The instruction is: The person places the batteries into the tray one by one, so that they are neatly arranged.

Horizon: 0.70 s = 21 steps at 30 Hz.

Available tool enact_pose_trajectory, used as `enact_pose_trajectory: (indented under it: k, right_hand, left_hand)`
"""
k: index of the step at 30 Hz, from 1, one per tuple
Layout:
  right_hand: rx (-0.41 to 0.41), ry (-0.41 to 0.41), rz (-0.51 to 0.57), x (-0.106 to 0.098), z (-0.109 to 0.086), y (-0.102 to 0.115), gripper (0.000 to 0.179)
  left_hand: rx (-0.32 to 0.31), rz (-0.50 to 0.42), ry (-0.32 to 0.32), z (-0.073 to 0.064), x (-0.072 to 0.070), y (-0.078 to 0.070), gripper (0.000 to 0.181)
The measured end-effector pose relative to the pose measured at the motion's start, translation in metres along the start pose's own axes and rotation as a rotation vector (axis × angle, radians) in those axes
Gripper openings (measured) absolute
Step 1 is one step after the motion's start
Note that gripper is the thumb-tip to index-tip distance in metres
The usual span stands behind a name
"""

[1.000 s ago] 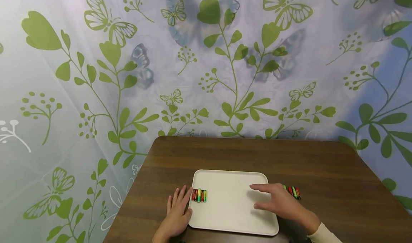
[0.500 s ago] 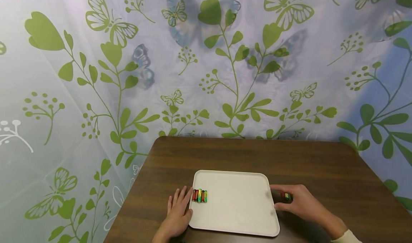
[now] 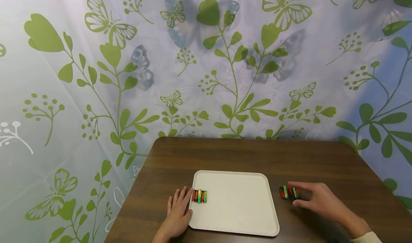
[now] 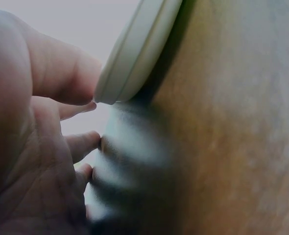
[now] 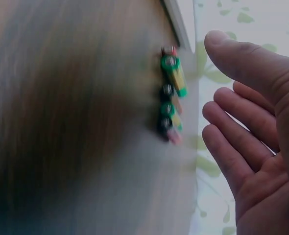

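A row of several red and green batteries (image 3: 199,196) lies along the left edge of a cream tray (image 3: 238,207). My left hand (image 3: 176,212) rests flat at the tray's left rim, its fingers extended and the thumb touching the rim in the left wrist view. To the right of the tray, a second row of batteries (image 3: 285,193) lies side by side on the table. My right hand (image 3: 325,202) is over the right end of that row, thumb and fingers spread apart with nothing between them. In the right wrist view the batteries (image 5: 171,93) stand apart from the fingers.
The brown wooden table (image 3: 244,153) extends behind and to both sides of the tray. A curtain (image 3: 193,74) printed with green leaves and butterflies hangs behind the table's far edge.
My right hand has moved right, from above the tray past its right rim to the row of batteries outside it. My left hand has stayed at the tray's left rim.
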State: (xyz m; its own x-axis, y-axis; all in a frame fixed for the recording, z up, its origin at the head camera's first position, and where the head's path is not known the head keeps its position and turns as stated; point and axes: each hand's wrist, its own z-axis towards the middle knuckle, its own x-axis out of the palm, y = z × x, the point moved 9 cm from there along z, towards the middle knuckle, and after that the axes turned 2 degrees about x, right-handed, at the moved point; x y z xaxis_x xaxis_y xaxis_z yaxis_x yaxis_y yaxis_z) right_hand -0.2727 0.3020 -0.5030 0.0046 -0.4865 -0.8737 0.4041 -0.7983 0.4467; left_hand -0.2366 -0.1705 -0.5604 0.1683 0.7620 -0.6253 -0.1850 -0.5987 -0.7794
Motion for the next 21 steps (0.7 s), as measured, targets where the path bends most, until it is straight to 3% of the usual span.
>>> enact_pose_trajectory:
  k: [4,9,21]
  right_hand:
    - [0.009,-0.027,-0.043,-0.006,-0.003,-0.011,0.065]
    - [0.044,0.003,-0.072,-0.002,-0.005,-0.023,0.066]
    - [0.044,0.015,-0.059,0.012,-0.004,-0.037,0.063]
  left_hand:
    - [-0.011,0.013,0.011,-0.001,0.000,0.000,0.071]
    - [-0.013,0.018,0.020,-0.001,0.000,-0.002,0.072]
    - [-0.023,0.025,0.024,-0.002,0.000,-0.002,0.072]
